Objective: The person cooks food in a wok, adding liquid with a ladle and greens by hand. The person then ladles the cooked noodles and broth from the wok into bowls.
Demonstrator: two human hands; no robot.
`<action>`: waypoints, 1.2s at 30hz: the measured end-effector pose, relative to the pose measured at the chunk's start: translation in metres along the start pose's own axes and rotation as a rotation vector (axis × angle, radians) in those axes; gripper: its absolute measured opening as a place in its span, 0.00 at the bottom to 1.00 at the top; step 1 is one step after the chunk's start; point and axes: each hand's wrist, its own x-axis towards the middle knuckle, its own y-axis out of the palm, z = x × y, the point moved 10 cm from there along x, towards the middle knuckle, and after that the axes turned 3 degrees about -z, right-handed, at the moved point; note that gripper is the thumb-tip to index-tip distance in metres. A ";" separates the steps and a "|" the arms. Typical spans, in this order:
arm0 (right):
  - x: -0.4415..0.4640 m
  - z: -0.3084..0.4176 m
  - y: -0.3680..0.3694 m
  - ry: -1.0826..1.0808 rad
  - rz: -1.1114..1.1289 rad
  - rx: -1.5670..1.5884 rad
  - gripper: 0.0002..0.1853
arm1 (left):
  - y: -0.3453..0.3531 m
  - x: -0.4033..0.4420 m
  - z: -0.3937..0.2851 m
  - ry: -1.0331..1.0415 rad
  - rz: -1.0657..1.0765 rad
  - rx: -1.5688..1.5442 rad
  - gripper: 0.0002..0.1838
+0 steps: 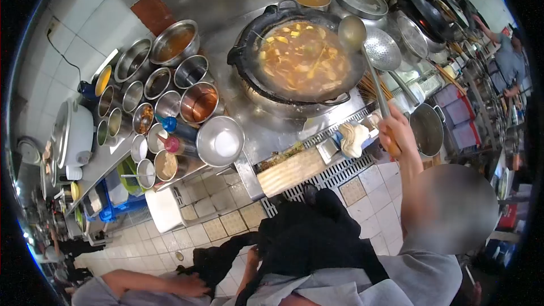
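My right hand is closed around the wooden grip of a long metal ladle. The ladle's bowl hangs over the right rim of a large black wok, full of steaming brown broth with pale and yellow pieces. Just right of the ladle lies a perforated skimmer. My left hand is low beside the black apron, and its fingers are mostly hidden. A blurred round patch covers part of my right arm.
Several metal bowls and pots of sauces and seasonings crowd the left counter, near a white rice cooker. An empty steel bowl sits at the counter's corner. Another person's forearm shows at lower left. A person stands far right.
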 end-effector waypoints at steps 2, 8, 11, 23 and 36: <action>-0.038 0.005 -0.016 0.024 0.023 -0.052 0.33 | -0.009 0.020 0.020 0.071 0.012 0.248 0.15; -0.093 0.007 -0.018 0.164 0.185 -0.083 0.32 | -0.008 0.069 0.011 0.357 0.036 0.910 0.14; -0.078 -0.002 -0.021 0.199 0.176 0.129 0.31 | 0.063 -0.044 -0.142 0.320 0.064 0.669 0.13; 0.063 -0.015 -0.176 -0.229 -0.157 -0.699 0.35 | 0.048 -0.049 -0.108 0.143 -0.105 0.658 0.19; 0.143 -0.070 -0.256 -0.507 -0.261 -1.058 0.28 | -0.113 -0.129 -0.262 0.536 -0.909 0.319 0.13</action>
